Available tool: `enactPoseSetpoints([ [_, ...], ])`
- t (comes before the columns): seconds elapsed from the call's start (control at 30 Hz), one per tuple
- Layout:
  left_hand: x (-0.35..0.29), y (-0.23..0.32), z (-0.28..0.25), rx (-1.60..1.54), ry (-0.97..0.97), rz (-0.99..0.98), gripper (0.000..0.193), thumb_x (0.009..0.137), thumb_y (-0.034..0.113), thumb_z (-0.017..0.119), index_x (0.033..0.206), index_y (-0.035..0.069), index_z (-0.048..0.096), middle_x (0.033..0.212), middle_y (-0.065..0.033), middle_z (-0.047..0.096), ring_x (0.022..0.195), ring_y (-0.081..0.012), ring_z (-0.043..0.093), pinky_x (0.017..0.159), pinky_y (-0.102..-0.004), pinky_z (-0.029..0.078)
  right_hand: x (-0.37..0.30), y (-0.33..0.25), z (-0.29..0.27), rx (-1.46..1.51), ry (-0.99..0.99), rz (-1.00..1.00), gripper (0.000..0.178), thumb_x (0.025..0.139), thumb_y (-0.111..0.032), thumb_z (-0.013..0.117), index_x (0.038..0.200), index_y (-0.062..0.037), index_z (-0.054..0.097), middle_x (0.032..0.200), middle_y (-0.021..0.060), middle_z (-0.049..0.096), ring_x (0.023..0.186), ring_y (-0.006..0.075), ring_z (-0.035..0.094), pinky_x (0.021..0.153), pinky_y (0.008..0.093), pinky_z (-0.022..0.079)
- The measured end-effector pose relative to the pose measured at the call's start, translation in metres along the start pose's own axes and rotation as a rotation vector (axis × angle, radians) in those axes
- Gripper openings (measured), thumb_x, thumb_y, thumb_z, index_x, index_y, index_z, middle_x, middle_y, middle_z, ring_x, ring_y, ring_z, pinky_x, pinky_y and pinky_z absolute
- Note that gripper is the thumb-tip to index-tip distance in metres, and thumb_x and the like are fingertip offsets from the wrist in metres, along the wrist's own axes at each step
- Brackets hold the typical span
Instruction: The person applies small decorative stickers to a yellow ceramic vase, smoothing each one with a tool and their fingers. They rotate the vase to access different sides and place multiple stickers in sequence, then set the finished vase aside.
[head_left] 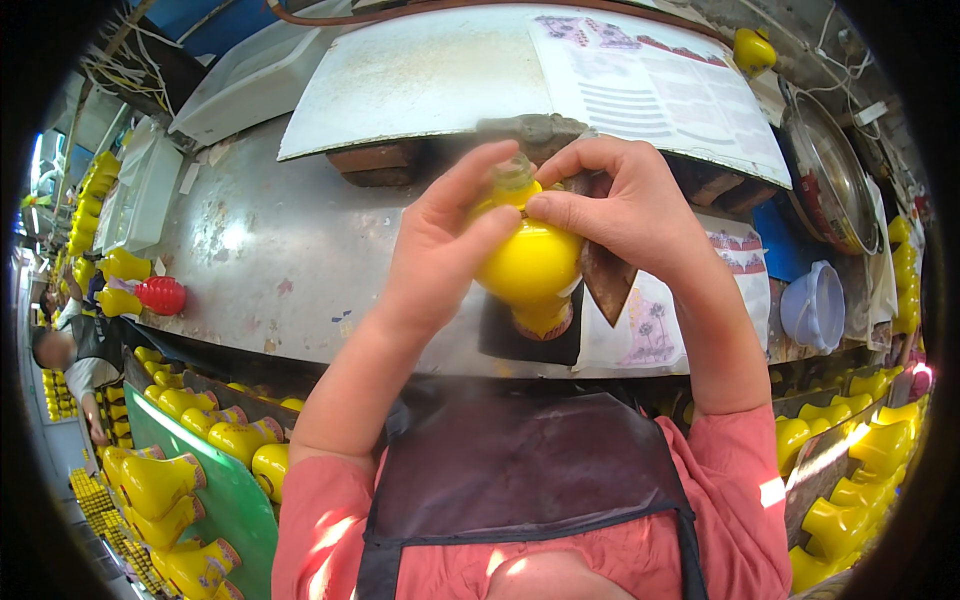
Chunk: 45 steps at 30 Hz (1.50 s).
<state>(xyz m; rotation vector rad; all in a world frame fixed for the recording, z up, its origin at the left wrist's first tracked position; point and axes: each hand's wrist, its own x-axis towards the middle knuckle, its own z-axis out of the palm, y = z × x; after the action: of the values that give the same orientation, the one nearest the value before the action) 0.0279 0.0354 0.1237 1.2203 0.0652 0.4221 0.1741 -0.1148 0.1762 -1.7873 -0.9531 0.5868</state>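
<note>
A glossy yellow glass vase is between my hands above a black pad, its flared patterned end pointing toward me and its clear glass neck away. My left hand is closed about the neck, with the thumb on the collar. The thumb and forefinger of my right hand pinch at the same collar; any small thing between them is hidden. A brown, flat, pointed blade sticks out from under the right palm, seemingly held there. Close to that hand lies a sheet with purple printed patterns.
A white board with printed sheets rests on bricks at the back. A lavender bucket and a round metal basin stand right. At left are a red ribbed object, more yellow vases and a person.
</note>
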Motion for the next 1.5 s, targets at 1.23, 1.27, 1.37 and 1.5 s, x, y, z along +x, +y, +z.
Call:
enactPoseSetpoints([
  [1.23, 0.011, 0.036, 0.018, 0.145, 0.084, -0.005, 0.013, 0.087, 0.006, 0.079, 0.097, 0.003, 0.072, 0.099, -0.0036, 0.072, 0.094, -0.0096, 0.065, 0.089, -0.0265, 0.052, -0.056, 0.001, 0.01, -0.018, 0.143, -0.237, 0.025, 0.09, -0.001, 0.067, 0.113, -0.009, 0.072, 0.092, 0.0137, 0.073, 0.067, 0.0281, 0.069, 0.06, 0.036, 0.053],
  [1.27, 0.011, 0.035, 0.019, 0.202, 0.096, 0.016, 0.013, 0.087, 0.006, 0.079, 0.097, 0.002, 0.072, 0.099, -0.004, 0.073, 0.094, -0.0099, 0.066, 0.089, -0.0267, 0.053, -0.056, 0.001, 0.013, -0.071, 0.172, -0.359, 0.025, 0.089, -0.001, 0.067, 0.113, -0.0091, 0.072, 0.092, 0.0138, 0.073, 0.068, 0.0283, 0.069, 0.06, 0.0361, 0.054],
  [1.37, 0.013, 0.033, 0.017, 0.362, 0.097, 0.063, 0.015, 0.088, 0.004, 0.078, 0.101, 0.002, 0.07, 0.103, -0.0062, 0.073, 0.098, -0.0134, 0.067, 0.092, -0.0293, 0.053, -0.057, 0.003, 0.025, -0.227, 0.176, -0.599, 0.025, 0.093, 0.002, 0.063, 0.115, -0.007, 0.072, 0.092, 0.0108, 0.074, 0.063, 0.0197, 0.069, 0.056, 0.031, 0.053],
  [1.5, 0.012, 0.035, 0.011, 0.377, 0.06, 0.057, 0.019, 0.088, 0.003, 0.078, 0.105, 0.002, 0.07, 0.103, -0.005, 0.073, 0.1, -0.0129, 0.067, 0.093, -0.0289, 0.054, -0.054, 0.006, 0.024, -0.051, 0.148, -0.472, 0.024, 0.098, 0.003, 0.059, 0.117, -0.0043, 0.071, 0.09, 0.0057, 0.074, 0.053, 0.0092, 0.067, 0.047, 0.0236, 0.049],
])
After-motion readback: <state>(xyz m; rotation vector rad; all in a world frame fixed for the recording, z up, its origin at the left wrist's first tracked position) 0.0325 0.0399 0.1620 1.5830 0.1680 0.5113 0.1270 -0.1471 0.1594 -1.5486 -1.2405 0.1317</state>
